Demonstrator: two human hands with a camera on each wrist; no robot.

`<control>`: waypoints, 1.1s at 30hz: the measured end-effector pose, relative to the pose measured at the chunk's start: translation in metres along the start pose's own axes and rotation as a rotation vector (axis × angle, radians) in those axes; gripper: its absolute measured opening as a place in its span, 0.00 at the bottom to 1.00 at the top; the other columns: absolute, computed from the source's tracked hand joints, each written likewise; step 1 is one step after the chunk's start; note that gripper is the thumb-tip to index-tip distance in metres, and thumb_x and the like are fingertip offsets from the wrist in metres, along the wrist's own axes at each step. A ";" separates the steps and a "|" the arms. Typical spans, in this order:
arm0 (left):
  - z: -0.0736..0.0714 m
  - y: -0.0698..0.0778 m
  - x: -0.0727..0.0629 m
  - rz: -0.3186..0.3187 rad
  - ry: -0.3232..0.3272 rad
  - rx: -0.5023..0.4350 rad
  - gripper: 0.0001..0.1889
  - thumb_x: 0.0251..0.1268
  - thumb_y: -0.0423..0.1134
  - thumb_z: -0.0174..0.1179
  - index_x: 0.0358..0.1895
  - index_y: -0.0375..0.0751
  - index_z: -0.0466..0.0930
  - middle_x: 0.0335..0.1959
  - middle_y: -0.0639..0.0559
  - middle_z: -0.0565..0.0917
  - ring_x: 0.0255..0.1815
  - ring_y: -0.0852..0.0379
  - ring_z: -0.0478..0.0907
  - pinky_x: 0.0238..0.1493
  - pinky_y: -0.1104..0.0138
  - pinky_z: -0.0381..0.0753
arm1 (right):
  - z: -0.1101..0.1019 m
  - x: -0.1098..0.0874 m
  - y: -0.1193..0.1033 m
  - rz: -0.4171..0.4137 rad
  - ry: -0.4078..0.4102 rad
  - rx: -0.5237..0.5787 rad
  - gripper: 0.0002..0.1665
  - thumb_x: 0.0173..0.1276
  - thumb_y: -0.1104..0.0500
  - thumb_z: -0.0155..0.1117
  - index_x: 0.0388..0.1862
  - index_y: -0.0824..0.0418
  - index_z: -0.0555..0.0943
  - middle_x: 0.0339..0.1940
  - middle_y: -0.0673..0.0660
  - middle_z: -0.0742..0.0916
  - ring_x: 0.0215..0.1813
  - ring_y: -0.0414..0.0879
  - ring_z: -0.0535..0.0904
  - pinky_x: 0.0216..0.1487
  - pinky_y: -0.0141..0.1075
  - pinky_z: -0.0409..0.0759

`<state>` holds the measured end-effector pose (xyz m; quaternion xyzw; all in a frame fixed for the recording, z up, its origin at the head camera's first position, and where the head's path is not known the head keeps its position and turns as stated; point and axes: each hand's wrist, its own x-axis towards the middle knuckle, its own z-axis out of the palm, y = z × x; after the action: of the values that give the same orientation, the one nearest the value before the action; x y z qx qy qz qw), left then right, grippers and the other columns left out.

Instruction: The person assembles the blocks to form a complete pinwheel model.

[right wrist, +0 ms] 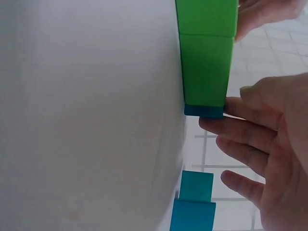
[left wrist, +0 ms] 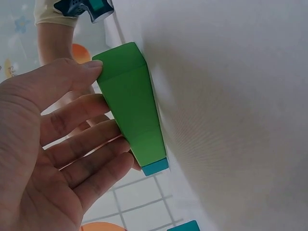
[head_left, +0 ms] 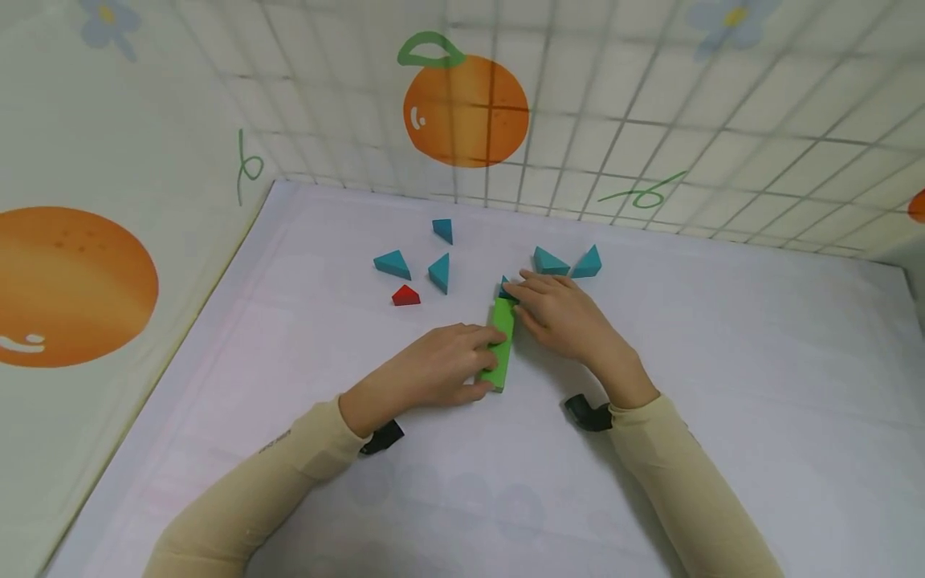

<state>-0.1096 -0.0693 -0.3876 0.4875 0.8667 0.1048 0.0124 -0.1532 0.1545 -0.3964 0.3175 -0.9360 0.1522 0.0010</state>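
Note:
A row of green blocks (head_left: 500, 353) lies end to end on the table, with a seam showing in the right wrist view. My left hand (head_left: 455, 365) comes from the left, its fingertips resting on the row and its thumb touching the near end. At the far end sits a small blue triangular block (head_left: 503, 284), partly covered by fingers. My right hand (head_left: 564, 317) reaches in from the right, fingertips touching this blue block and the thumb beside the green row. Its fingers look nearly straight in the right wrist view.
Two blue triangular blocks (head_left: 551, 262) (head_left: 588, 262) lie just beyond my right hand. To the left are several more, including a blue one (head_left: 393, 264), and a red block (head_left: 406, 296). A wall with a printed grid (head_left: 578, 104) borders the table's far edge.

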 end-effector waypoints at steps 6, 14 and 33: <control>0.001 -0.001 -0.001 0.015 0.019 0.005 0.09 0.59 0.45 0.69 0.38 0.45 0.87 0.58 0.47 0.80 0.57 0.51 0.80 0.58 0.63 0.80 | 0.001 0.001 -0.001 -0.009 -0.002 0.003 0.24 0.74 0.57 0.57 0.66 0.62 0.75 0.66 0.65 0.78 0.71 0.58 0.71 0.69 0.55 0.67; 0.003 -0.002 0.000 0.019 0.022 0.022 0.10 0.59 0.46 0.68 0.40 0.45 0.87 0.58 0.47 0.80 0.56 0.52 0.80 0.58 0.64 0.79 | 0.001 0.001 -0.001 -0.017 -0.002 0.004 0.24 0.74 0.57 0.57 0.66 0.63 0.75 0.66 0.65 0.78 0.70 0.59 0.72 0.70 0.55 0.66; 0.003 -0.002 -0.001 0.023 0.025 0.031 0.10 0.59 0.46 0.69 0.39 0.45 0.87 0.57 0.48 0.81 0.55 0.51 0.81 0.56 0.63 0.80 | 0.001 0.001 -0.002 -0.005 -0.023 0.010 0.25 0.74 0.56 0.58 0.67 0.61 0.75 0.66 0.65 0.78 0.70 0.58 0.72 0.70 0.55 0.66</control>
<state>-0.1106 -0.0705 -0.3906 0.4963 0.8627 0.0974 -0.0071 -0.1528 0.1518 -0.3965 0.3216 -0.9343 0.1534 -0.0112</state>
